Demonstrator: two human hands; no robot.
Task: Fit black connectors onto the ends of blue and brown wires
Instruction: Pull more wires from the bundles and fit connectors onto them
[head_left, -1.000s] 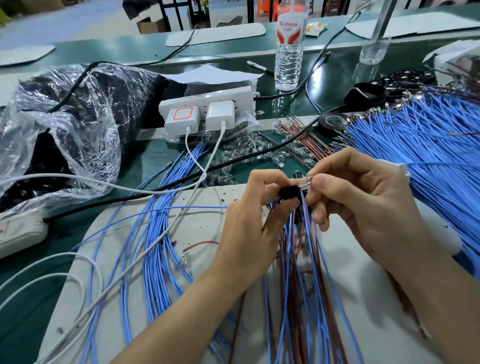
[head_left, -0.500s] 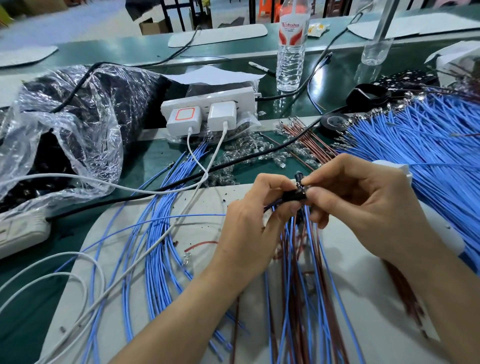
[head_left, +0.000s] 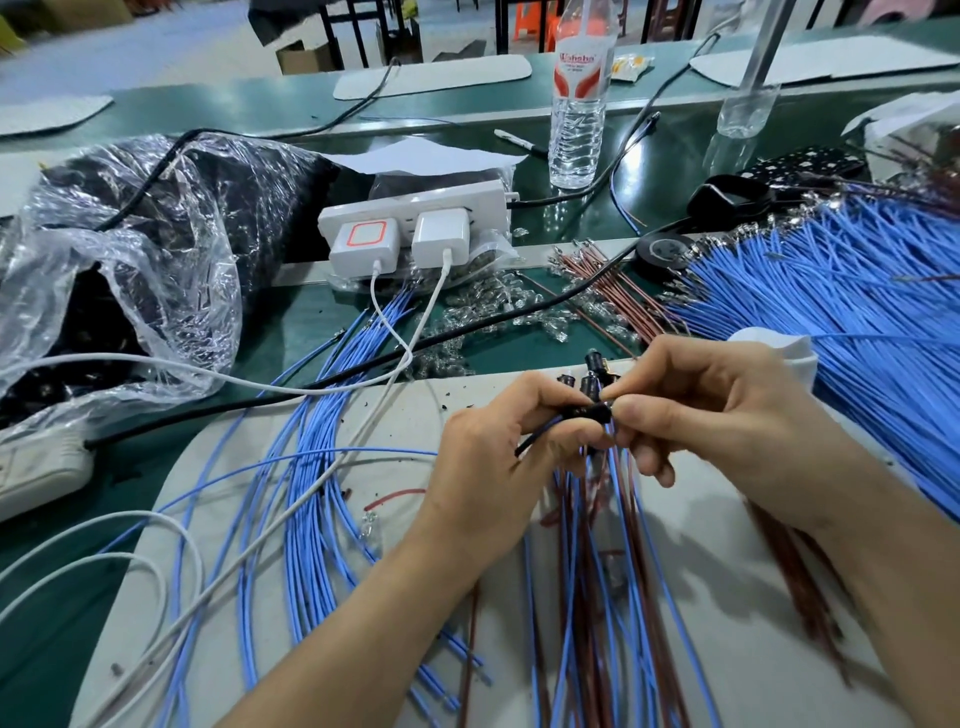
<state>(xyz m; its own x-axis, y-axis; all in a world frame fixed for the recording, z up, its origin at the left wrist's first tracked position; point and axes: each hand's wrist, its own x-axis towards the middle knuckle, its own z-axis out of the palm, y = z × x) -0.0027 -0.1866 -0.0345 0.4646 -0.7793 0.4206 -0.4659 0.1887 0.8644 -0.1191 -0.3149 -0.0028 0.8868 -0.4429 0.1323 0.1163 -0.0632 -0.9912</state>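
Change since half a second ago: the black connector (head_left: 587, 413) has tipped from near upright to lying crosswise, and both hands sit slightly nearer the person. Landmark: white power strip (head_left: 415, 218). Item 1, black connector: well in front of the strip and to its right, held in the air between both hands. Item 2, left hand (head_left: 493, 467): thumb and forefinger pinch the connector's left end, other fingers curled; a dark wire tail (head_left: 535, 439) sticks out below the thumb. Item 3, right hand (head_left: 727, 431): thumb and forefinger pinch the right end, remaining fingers curled under. Item 4, blue and brown wires (head_left: 597, 571): bundle hanging below the hands, running toward the person over a grey mat (head_left: 363, 623). Item 5, blue wire stock (head_left: 857, 312): right of the strip. Item 6, water bottle (head_left: 577, 104): behind the strip, upright. Item 7, clear plastic bag (head_left: 130, 260): left of the strip.
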